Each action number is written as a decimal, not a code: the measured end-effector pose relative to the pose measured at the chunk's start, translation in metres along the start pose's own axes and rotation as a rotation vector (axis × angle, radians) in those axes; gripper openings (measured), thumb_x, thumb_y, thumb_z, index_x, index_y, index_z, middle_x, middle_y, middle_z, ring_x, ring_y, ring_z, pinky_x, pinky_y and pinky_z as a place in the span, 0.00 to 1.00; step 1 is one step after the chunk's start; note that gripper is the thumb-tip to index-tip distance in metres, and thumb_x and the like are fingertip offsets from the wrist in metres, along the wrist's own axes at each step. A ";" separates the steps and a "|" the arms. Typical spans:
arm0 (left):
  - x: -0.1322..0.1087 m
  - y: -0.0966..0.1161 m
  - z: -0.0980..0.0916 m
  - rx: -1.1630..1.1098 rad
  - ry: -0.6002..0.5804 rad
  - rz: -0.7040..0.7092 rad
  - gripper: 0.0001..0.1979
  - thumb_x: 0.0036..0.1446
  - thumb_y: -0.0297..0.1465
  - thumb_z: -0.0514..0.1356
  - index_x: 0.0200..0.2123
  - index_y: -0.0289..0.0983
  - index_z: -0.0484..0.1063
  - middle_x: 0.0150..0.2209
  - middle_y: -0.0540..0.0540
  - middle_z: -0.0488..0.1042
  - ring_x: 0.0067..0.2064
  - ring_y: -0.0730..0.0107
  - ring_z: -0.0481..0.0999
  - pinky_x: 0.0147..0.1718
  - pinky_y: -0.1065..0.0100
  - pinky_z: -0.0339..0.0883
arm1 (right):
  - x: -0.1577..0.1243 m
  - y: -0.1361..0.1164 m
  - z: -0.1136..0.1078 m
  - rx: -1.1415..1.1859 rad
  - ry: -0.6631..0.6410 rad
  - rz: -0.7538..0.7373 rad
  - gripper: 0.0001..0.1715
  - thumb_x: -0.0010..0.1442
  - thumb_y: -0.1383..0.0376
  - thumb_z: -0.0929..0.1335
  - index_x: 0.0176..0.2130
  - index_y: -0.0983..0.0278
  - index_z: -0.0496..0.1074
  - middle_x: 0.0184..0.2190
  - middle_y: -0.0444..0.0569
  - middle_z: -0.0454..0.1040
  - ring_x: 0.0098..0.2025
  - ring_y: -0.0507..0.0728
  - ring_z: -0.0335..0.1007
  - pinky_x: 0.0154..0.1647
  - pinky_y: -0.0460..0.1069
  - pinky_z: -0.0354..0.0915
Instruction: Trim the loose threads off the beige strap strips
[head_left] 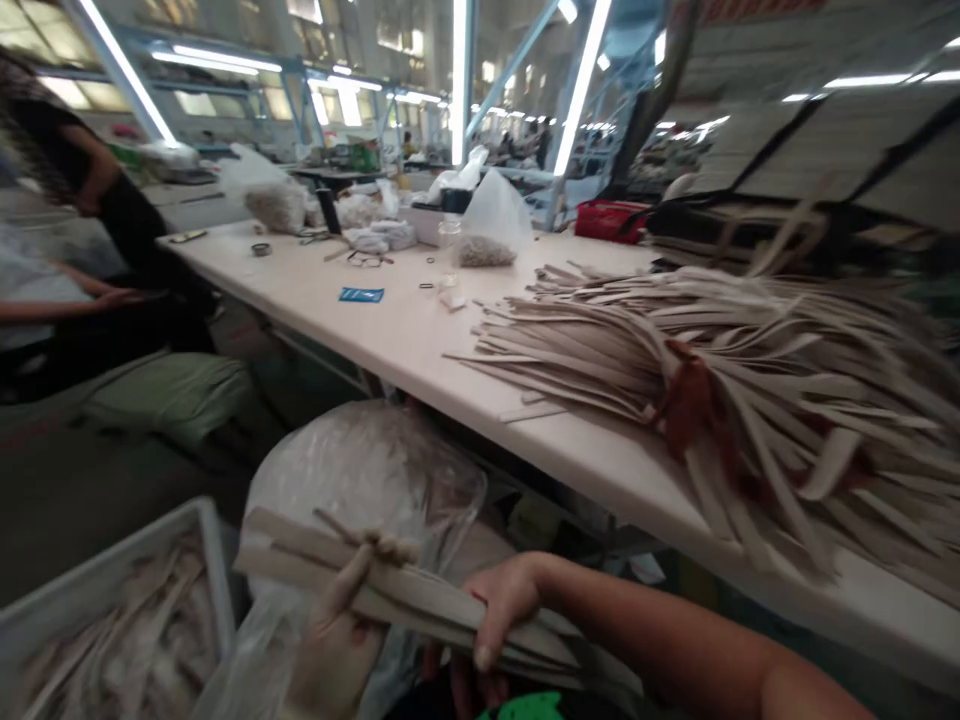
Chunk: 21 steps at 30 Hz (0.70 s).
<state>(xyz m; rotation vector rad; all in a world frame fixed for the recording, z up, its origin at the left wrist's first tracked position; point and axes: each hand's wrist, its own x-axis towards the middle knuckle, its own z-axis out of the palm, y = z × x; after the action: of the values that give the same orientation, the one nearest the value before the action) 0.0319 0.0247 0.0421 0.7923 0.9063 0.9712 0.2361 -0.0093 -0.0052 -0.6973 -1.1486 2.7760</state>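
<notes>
A bundle of long, flat beige strips lies across both hands, above my lap. My left hand, which looks pale as if gloved, grips the bundle near its left end, the thumb along the near side and the fingertips curled over the top. Farther right along the same strips, my right hand is closed round them with the thumb on top. The strips' right end runs under my right forearm, partly hidden. On the table to the right lies a big heap of similar strips, with a reddish-brown piece among them.
A long white table runs from left to right. On it are a blue packet, eyeglasses and clear bags. A white crate with strips stands at lower left, beside a clear plastic bag. People are at left.
</notes>
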 end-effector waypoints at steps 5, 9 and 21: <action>-0.001 0.000 -0.006 -0.092 -0.095 -0.213 0.20 0.52 0.41 0.67 0.46 0.37 0.76 0.39 0.44 0.79 0.41 0.61 0.78 0.47 0.63 0.72 | 0.044 -0.044 -0.001 0.161 -0.149 -0.226 0.34 0.44 0.52 0.77 0.44 0.71 0.73 0.27 0.49 0.78 0.20 0.53 0.73 0.20 0.44 0.70; 0.000 0.002 -0.019 -0.061 -0.042 -0.121 0.17 0.56 0.42 0.64 0.41 0.35 0.77 0.33 0.45 0.78 0.38 0.65 0.77 0.42 0.68 0.71 | 0.052 -0.033 0.003 0.106 0.143 -0.339 0.30 0.50 0.51 0.74 0.45 0.70 0.74 0.24 0.45 0.76 0.17 0.49 0.68 0.18 0.42 0.67; -0.006 -0.043 -0.039 0.367 0.202 -0.158 0.17 0.43 0.41 0.71 0.29 0.33 0.78 0.29 0.45 0.78 0.32 0.65 0.74 0.34 0.66 0.68 | 0.036 -0.001 0.019 -0.171 0.490 -0.219 0.17 0.55 0.56 0.66 0.32 0.68 0.74 0.29 0.50 0.77 0.22 0.51 0.70 0.23 0.44 0.65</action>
<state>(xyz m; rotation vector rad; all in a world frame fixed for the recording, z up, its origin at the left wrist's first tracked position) 0.0095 0.0094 -0.0097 0.9247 1.3268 0.7639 0.1951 -0.0131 -0.0067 -1.1117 -1.2632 2.1721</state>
